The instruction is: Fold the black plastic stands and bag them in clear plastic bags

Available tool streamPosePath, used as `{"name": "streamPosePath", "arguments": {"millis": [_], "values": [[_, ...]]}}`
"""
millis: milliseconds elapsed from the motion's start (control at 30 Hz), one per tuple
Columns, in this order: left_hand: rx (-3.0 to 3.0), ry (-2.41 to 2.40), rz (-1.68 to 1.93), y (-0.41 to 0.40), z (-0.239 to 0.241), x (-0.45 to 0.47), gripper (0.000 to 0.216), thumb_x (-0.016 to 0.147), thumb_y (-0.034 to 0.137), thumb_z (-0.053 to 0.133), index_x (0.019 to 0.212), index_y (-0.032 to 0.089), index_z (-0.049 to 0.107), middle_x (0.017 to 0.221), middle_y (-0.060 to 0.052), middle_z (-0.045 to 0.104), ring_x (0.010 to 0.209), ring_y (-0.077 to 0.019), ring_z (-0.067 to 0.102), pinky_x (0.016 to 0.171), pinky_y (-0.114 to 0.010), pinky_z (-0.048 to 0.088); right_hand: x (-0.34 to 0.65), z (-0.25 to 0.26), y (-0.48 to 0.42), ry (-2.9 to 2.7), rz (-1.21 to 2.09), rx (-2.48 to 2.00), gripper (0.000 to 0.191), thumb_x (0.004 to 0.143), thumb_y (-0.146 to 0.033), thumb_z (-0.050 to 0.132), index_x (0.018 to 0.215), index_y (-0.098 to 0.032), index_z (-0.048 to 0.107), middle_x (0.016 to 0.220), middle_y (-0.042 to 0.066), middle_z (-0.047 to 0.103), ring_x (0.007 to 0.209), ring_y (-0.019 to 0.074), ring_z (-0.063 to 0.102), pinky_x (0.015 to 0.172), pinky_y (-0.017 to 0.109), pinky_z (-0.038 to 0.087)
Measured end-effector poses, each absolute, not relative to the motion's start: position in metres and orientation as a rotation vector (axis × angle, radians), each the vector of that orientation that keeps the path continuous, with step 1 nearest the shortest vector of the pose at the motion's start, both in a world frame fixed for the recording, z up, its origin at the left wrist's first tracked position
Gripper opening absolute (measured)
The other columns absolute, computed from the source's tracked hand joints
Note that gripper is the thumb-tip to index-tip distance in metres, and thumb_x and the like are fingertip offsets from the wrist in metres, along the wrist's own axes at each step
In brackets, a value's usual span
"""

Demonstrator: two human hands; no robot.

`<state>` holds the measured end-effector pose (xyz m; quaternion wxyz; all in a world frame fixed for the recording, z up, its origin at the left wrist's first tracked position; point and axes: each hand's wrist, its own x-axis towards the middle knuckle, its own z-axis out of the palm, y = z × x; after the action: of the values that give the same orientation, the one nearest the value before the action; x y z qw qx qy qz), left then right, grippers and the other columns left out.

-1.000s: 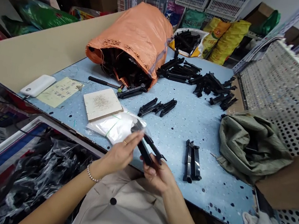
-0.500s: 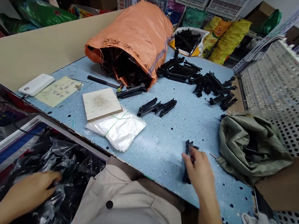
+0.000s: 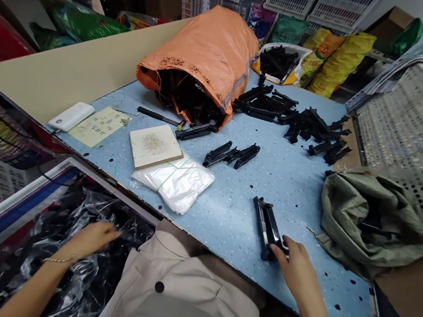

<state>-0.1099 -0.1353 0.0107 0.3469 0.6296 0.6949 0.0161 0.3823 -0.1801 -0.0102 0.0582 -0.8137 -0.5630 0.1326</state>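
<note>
My right hand [image 3: 299,273] rests at the near edge of the blue table [image 3: 228,204], its fingertips closed on the near end of a pair of long black plastic parts [image 3: 266,227] lying side by side. My left hand [image 3: 92,239] hovers low on the left over a bin of black parts in clear plastic bags [image 3: 65,221]. Its fingers are stretched out flat with nothing in them. A thin bracelet shows on that wrist.
An orange sack [image 3: 208,51] spilling black parts lies at the table's back, with a loose pile of black parts [image 3: 301,122] to its right. A green sack [image 3: 371,216], clear bags [image 3: 176,179], a square board [image 3: 155,144], a paper note [image 3: 98,125] and a power bank [image 3: 71,116] also lie there.
Both hands held a black part together; the left then dropped into the bin and now lifts out empty. The right reached to the pair of parts and slid to their near end.
</note>
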Motion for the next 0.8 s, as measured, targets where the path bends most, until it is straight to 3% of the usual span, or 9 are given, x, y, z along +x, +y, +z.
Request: {"name": "streamPosePath", "arguments": {"millis": [100,167,200,300,400,567,667,800], "values": [[2.025,1.56,0.396,-0.093,0.012,-0.042,0.032,0.089,0.04,0.047,0.076,0.019,0.068,0.077,-0.004,0.067,0.075,-0.0203,0.063,0.072,-0.03,0.048,0.381,-0.013,-0.173,-1.717,0.364,-2.474,0.043,0.09,-0.043,0.037,0.111,-0.014,0.062,0.1,0.017,0.067,0.092,0.0312,0.063,0.075,0.039,0.045],[2.255,1.526,0.617,-0.073,0.017,0.002,0.029,0.088,0.039,0.052,0.098,0.016,0.069,0.099,-0.012,0.067,0.095,-0.0262,0.06,0.086,-0.038,0.047,0.377,-0.014,-0.167,-1.674,0.404,-2.425,0.043,0.09,-0.043,0.038,0.106,-0.014,0.065,0.097,0.017,0.068,0.092,0.0315,0.063,0.076,0.04,0.045],[2.319,1.529,0.643,-0.064,0.017,0.018,0.027,0.087,0.035,0.054,0.098,0.015,0.068,0.102,-0.015,0.065,0.098,-0.0279,0.059,0.087,-0.041,0.046,0.373,-0.014,-0.164,-1.633,0.454,-2.375,0.042,0.089,-0.044,0.039,0.105,-0.015,0.065,0.098,0.016,0.069,0.093,0.0312,0.063,0.076,0.04,0.045],[2.248,1.559,0.626,-0.038,0.011,0.039,0.014,0.083,0.023,0.058,0.077,0.015,0.068,0.087,-0.011,0.064,0.085,-0.0242,0.059,0.076,-0.036,0.047,0.359,-0.013,-0.159,-1.434,0.694,-2.151,0.041,0.084,-0.05,0.049,0.101,-0.018,0.068,0.098,0.012,0.07,0.093,0.0288,0.063,0.077,0.038,0.046],[1.785,1.511,0.747,-0.014,0.004,0.025,0.017,0.073,0.027,0.069,0.062,0.017,0.061,0.065,-0.002,0.058,0.064,-0.0153,0.052,0.06,-0.027,0.042,0.336,-0.01,-0.154,-1.119,1.001,-1.866,0.042,0.078,-0.053,0.061,0.1,-0.018,0.069,0.092,0.007,0.072,0.085,0.0245,0.063,0.073,0.034,0.048],[1.006,1.238,0.801,0.002,0.007,-0.003,0.032,0.057,0.039,0.08,0.068,0.014,0.063,0.055,0.005,0.051,0.048,-0.006,0.039,0.047,-0.02,0.03,0.285,0.004,-0.129,-0.646,1.489,-1.339,0.043,0.07,-0.046,0.078,0.102,-0.018,0.071,0.087,0.006,0.073,0.081,0.02,0.065,0.072,0.031,0.051],[0.918,1.217,0.82,0.0,0.01,-0.007,0.036,0.05,0.034,0.085,0.068,0.014,0.062,0.059,0.003,0.056,0.05,-0.006,0.044,0.048,-0.019,0.034,0.255,0.014,-0.104,-0.576,1.727,-1.094,0.037,0.071,-0.038,0.08,0.098,-0.014,0.072,0.093,0.01,0.073,0.085,0.0198,0.068,0.077,0.031,0.054],[0.891,1.185,0.855,-0.003,0.01,-0.003,0.035,0.052,0.036,0.084,0.063,0.014,0.059,0.056,0.003,0.054,0.049,-0.0057,0.044,0.047,-0.019,0.034,0.214,0.016,-0.068,-0.546,1.894,-0.916,0.027,0.072,-0.028,0.079,0.093,-0.011,0.072,0.098,0.012,0.073,0.082,0.0179,0.069,0.073,0.027,0.057]]}}
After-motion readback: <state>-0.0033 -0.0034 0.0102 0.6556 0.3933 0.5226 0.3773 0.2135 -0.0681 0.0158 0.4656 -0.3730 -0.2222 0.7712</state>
